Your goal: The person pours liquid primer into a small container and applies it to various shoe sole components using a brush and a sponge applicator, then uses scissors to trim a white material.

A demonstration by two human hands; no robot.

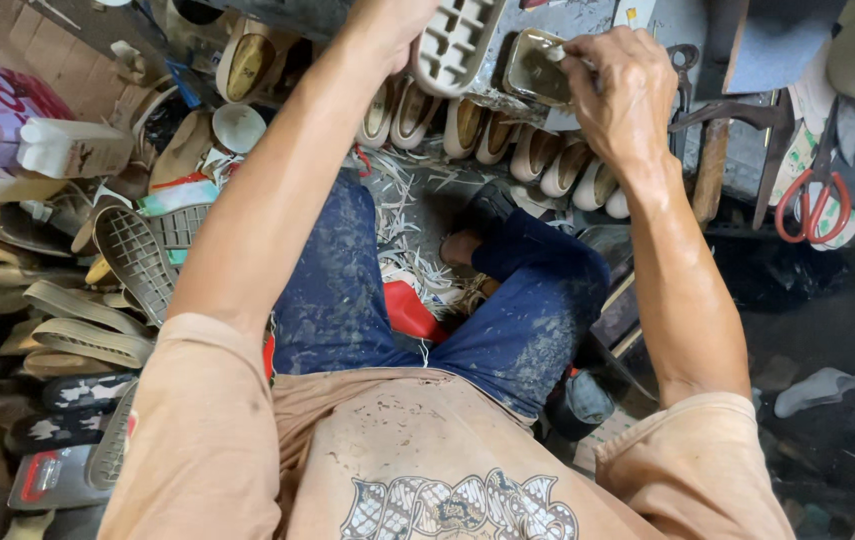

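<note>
My left hand (pixel 399 18) reaches up to the top edge and grips a pale ridged shoe sole (pixel 457 42) held upright. My right hand (pixel 615 92) is closed on a thin brush handle (pixel 559 54), its tip over a small open metal tin (pixel 535 68) on the grey bench (pixel 587 18). Most of my left hand is cut off by the frame. Below the bench stands a row of cream shoes (pixel 507 150).
Piles of ridged soles (pixel 137 255) and plastic containers (pixel 67 148) crowd the left. Red-handled scissors (pixel 815 200) and pincers (pixel 722 130) hang at the right. White offcuts (pixel 407 225) litter the floor by my crossed legs in blue shorts (pixel 517 320).
</note>
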